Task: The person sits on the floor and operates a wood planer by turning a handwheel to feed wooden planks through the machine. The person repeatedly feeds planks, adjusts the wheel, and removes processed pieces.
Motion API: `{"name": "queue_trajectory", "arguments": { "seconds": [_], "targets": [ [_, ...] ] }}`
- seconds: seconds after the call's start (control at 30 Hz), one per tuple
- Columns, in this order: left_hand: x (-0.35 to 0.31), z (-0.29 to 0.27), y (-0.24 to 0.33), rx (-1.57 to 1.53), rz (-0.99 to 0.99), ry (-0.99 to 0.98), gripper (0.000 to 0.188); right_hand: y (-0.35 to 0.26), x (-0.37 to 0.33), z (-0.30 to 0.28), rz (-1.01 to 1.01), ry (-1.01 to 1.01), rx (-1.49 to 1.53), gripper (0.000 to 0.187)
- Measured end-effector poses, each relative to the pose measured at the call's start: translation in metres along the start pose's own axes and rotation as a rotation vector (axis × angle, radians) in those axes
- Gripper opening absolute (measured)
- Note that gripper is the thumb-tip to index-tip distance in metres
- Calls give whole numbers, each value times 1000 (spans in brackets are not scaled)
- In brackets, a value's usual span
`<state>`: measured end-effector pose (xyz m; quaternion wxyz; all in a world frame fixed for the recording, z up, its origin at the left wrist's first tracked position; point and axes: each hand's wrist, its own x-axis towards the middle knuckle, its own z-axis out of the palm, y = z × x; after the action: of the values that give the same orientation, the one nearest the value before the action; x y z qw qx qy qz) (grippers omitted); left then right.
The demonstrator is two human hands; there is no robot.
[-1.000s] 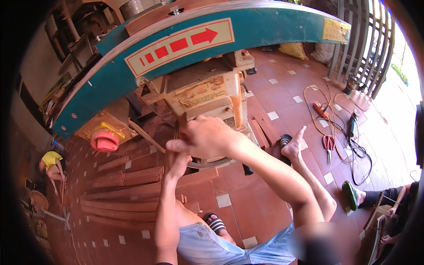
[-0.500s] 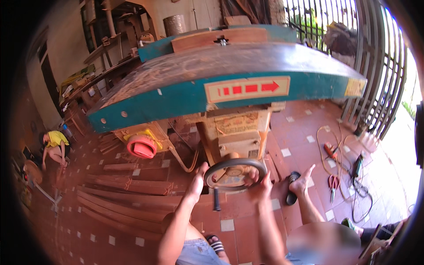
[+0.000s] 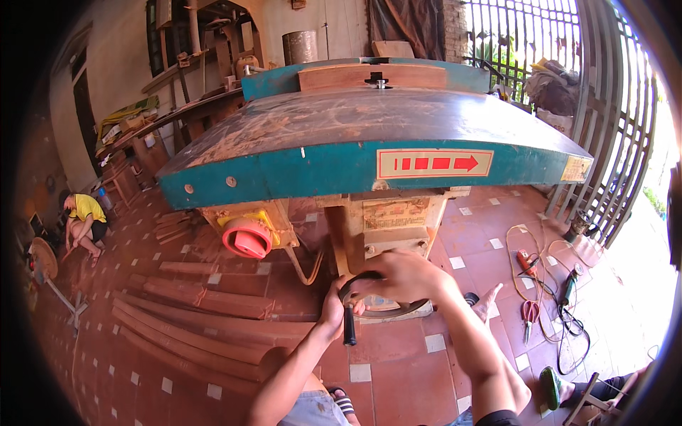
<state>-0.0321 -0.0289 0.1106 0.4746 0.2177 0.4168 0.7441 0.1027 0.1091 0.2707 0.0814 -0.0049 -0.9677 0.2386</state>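
Note:
Below the table of a green-edged woodworking machine (image 3: 277, 177) is a dark handwheel (image 3: 399, 311) with a black crank handle (image 3: 349, 326) hanging from its left side. My left hand (image 3: 332, 307) is wrapped around the wheel's left rim, beside that handle. Over the top of the wheel lies my right hand (image 3: 406, 273), fingers curled onto the upper left rim and slightly blurred. Much of the wheel is hidden behind my right hand and forearm. A wooden fence with a metal spindle (image 3: 381, 84) stands across the back of the dusty metal tabletop.
A red round switch (image 3: 246, 238) sticks out left of the wheel. Long wooden strips (image 3: 192, 341) lie on the tiled floor at left. Red-handled scissors (image 3: 530, 312), a power tool (image 3: 570, 284) and cords lie at right. A person in yellow (image 3: 88, 213) crouches far left.
My right hand has moved from the wheel's right side up and left over its top. My left hand stays at the left rim. The view has shifted slightly.

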Motion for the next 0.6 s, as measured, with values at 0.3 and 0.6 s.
{"name": "queue_trajectory", "arguments": {
  "seconds": [0.3, 0.6],
  "targets": [
    [-14, 16, 48, 553, 189, 57, 56, 10, -17, 14, 73, 213, 94, 45],
    [3, 8, 4, -87, 132, 170, 74, 119, -51, 179, -300, 810, 1810, 59]
  ]
}}
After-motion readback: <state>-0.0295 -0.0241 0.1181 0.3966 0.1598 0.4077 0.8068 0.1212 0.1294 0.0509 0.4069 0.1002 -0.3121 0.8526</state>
